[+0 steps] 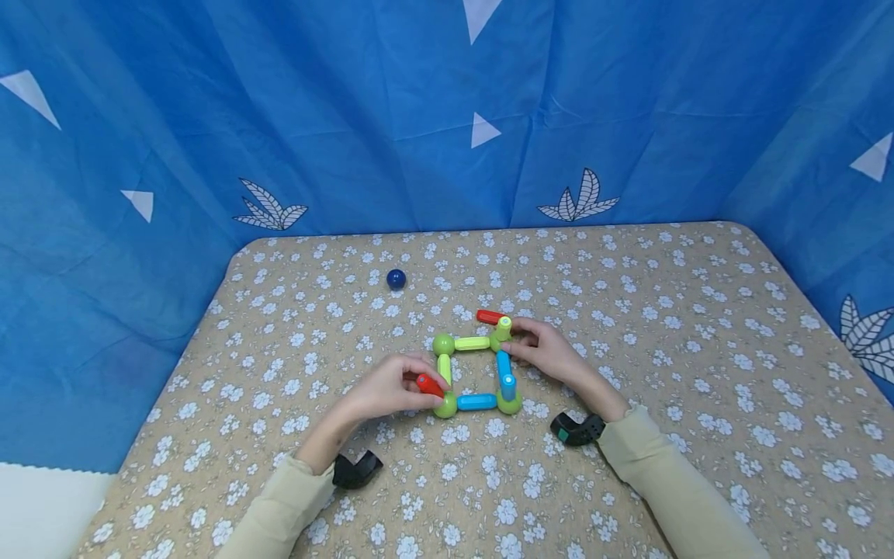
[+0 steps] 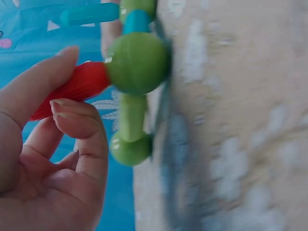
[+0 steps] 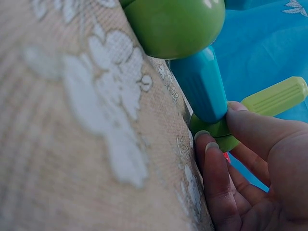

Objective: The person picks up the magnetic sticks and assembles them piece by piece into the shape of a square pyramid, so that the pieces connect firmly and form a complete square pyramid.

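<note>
A square of magnetic sticks and green balls lies on the table. My left hand (image 1: 391, 386) pinches a red stick (image 2: 82, 83) between thumb and fingers, its end against the near-left green ball (image 2: 138, 62). At the far-right corner my right hand (image 1: 548, 355) grips another green ball (image 1: 499, 341), partly hidden by the fingers. A yellow-green stick (image 3: 276, 96) stands up from that ball. On the near-right ball (image 1: 511, 403) a blue stick (image 1: 508, 386) stands upright. The far-left ball (image 1: 443, 344) bears no upright stick. Blue and yellow-green sticks form the sides.
A loose red stick (image 1: 490, 317) lies just beyond the far-right corner. Farther back on the flowered tablecloth (image 1: 314, 295) sits a dark blue ball (image 1: 396, 279). A blue curtain (image 1: 419, 116) hangs behind the table.
</note>
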`<state>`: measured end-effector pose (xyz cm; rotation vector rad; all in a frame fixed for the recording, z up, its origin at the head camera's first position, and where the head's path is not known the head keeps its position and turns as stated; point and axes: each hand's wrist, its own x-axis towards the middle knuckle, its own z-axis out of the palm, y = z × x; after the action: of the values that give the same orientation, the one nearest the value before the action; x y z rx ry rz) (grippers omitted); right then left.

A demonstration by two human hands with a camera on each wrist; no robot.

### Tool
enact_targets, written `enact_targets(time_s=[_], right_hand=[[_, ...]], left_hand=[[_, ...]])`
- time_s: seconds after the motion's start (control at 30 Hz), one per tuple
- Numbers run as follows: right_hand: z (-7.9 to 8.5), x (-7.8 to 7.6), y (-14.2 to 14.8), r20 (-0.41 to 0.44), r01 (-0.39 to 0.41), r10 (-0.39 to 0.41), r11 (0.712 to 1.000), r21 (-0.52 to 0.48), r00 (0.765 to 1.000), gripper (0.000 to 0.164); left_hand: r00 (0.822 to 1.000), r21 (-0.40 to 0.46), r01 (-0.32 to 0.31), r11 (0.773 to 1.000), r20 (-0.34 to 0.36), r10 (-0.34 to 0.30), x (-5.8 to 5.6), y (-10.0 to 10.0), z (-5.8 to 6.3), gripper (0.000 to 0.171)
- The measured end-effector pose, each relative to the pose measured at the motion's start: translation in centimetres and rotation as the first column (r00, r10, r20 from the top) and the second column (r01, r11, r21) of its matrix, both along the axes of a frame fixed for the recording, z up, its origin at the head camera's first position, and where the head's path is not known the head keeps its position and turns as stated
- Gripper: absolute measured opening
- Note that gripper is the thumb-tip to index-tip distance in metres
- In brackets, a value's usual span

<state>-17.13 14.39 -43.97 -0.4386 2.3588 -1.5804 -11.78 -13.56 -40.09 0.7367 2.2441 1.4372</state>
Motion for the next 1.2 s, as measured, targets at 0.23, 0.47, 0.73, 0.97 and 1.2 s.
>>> enact_targets(time_s=[0.23, 0.47, 0.73, 0.97, 1.2], right_hand=[[0.2, 0.1, 0.0, -0.002, 0.000, 0.000, 1.000, 0.013, 1.000, 0.041], [0.3, 0.1, 0.0, -0.007, 0.004, -0.004, 1.000, 0.025, 1.000, 0.041], [0.3, 0.1, 0.0, -0.010, 0.004, -0.004, 0.999, 0.032, 1.000, 0.041], [0.3, 0.1, 0.1, -0.015, 0.008, -0.007, 0.999, 0.034, 1.000, 0.041], [0.4, 0.2, 0.0, -0.016, 0.006, -0.005, 0.999, 0.040, 1.000, 0.041]], left_hand=[[0.995, -0.096, 0.012, 0.995, -0.096, -0.021, 0.2, 0.7, -0.8, 0.015], [0.975, -0.169, 0.005, 0.986, -0.218, -0.042, 0.6, 1.5, -0.7, 0.010], [0.968, -0.201, -0.010, 0.979, -0.249, -0.041, 0.6, 2.0, -0.6, 0.010], [0.968, -0.196, -0.008, 0.980, -0.248, -0.041, 0.7, 2.1, -0.7, 0.011], [0.962, -0.211, -0.001, 0.978, -0.265, -0.056, 0.8, 2.1, -0.7, 0.011]])
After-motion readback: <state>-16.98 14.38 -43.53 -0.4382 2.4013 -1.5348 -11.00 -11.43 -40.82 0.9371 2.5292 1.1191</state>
